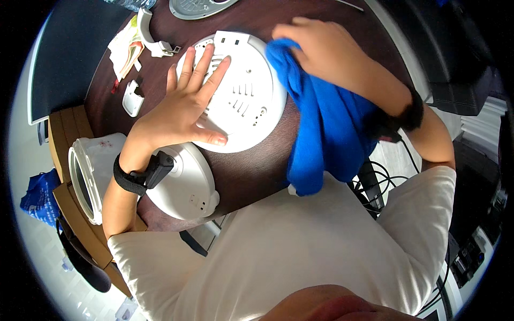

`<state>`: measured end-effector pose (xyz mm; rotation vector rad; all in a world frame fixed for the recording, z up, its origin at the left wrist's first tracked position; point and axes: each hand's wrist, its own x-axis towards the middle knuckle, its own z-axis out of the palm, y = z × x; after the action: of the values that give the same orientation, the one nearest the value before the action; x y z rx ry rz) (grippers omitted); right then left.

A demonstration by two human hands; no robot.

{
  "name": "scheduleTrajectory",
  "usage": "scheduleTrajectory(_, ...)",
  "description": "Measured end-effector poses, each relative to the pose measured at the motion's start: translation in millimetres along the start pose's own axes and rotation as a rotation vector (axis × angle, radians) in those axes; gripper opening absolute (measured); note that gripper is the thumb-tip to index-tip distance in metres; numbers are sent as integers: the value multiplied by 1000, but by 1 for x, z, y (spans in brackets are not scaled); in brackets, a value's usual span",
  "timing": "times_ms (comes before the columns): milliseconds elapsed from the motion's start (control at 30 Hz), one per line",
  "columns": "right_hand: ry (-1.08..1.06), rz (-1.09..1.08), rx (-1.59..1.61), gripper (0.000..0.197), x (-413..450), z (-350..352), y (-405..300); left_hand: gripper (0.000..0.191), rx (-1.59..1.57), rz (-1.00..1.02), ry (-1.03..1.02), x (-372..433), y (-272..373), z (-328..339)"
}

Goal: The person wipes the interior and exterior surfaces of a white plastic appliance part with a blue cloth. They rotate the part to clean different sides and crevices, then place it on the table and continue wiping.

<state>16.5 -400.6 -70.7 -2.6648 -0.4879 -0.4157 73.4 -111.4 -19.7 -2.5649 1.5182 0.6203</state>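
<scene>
A round white plastic appliance base (245, 96) lies on the dark brown table, its vent slots and screw holes facing up. My left hand (188, 96) rests spread on its left side, fingers apart. Bunched in my right hand (317, 48) is a blue cloth (329, 132); its upper fold touches the base's right rim and the rest hangs toward my lap. Below my left wrist, a white oval lid (184, 188) lies near the table's front edge. A small white plastic piece (132, 99) sits left of my left hand.
A curved white handle (150, 36) lies beside crumpled paper (126, 50). At the far edge are a grey metal plate (198, 9) and a clear plastic bottle (134, 3). A white tub (96, 172) stands at left by cardboard boxes (80, 216). Black cables (381, 176) hang at right.
</scene>
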Motion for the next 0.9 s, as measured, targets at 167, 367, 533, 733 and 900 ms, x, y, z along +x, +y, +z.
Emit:
scheduleTrajectory(167,-85,135,90,24,40,18,10,134,-17,17,16,2,-3,3)
scheduleTrajectory(367,-42,59,74,25,12,14,2,138,8,34,60,-1,-2,7)
scheduleTrajectory(533,-49,30,79,23,-32,-10,-26,134,19,89,125,-1,-3,14)
scheduleTrajectory(733,-116,133,71,25,-66,-19,-51,125,-28,51,153,-2,-3,17)
scheduleTrajectory(900,-23,216,123,27,-62,-26,-43,110,-58,-13,89,-9,17,-10)
